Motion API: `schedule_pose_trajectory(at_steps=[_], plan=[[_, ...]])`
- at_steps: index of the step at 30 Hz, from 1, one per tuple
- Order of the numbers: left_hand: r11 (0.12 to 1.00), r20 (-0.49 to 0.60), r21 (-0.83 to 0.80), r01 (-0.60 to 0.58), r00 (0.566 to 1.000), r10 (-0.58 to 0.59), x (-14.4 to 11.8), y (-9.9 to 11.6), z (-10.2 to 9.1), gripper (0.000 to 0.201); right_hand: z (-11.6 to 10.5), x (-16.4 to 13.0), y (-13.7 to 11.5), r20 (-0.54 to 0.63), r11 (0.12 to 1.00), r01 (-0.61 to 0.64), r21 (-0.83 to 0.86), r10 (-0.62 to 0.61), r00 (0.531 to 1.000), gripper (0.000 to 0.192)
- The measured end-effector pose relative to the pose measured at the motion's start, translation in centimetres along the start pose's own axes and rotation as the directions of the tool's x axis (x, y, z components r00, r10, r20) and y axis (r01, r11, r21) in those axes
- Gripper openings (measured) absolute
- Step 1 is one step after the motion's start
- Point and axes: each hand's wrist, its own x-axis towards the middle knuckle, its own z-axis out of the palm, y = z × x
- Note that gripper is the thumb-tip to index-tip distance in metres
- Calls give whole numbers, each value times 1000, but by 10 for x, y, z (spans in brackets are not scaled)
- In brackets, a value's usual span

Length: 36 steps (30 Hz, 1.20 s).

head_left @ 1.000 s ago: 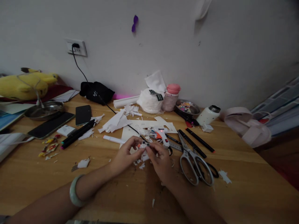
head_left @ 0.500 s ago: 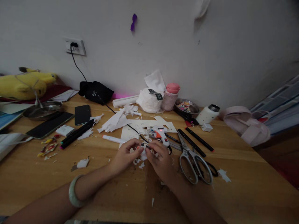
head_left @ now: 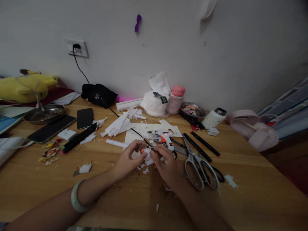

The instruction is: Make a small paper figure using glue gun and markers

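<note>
Between my two hands is a small white paper piece with black and orange marks, partly covered by my fingers. My left hand pinches its left side, thumb and fingers bent around it. From the other side my right hand grips it, fingertips close to the left ones. Just beyond my right hand lies a white and orange glue gun with a red light and a black cord. Under and behind the hands are paper scraps and a drawn-on sheet.
Large grey-handled scissors lie right of my hands, beside black markers. A white marker rests to the left. Farther back stand a tissue roll, a pink bottle, a metal bowl and a white bottle.
The small paper piece has turned slightly between my fingers, so more of its white and orange surface shows. Both hands stay in nearly the same place.
</note>
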Motion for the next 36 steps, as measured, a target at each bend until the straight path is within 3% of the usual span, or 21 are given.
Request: schedule_pose_trajectory(at_steps=[5, 9, 11, 21, 27, 31, 36], plan=[[996, -40, -41, -82, 996, 81, 2, -3, 1, 19, -1, 2, 0, 32, 988, -143, 51, 141, 989, 23], [992, -61, 18, -125, 990, 126, 4, -10, 1, 11, 1, 2, 3, 68, 912, -370, 177, 363, 929, 29], [989, -43, 74, -130, 990, 134, 4, -10, 1, 12, 3, 1, 5, 78, 887, -420, 189, 413, 907, 33], [931, 73, 306, -198, 980, 184, 3, -7, -5, 15, 4, 0, 8, 27, 939, -315, 140, 315, 949, 26], [929, 27, 327, -174, 984, 175, 0, -8, -4, 20, 3, -2, 6, -34, 975, -198, 100, 202, 979, 20], [821, 85, 465, -330, 940, 330, 0, -3, -6, 13, 2, -2, 4, -51, 996, -71, 55, 74, 996, 13], [686, 167, 599, -413, 902, 398, 1, 1, -8, 12, 2, -2, 3, -57, 998, -51, 31, 53, 997, 13]])
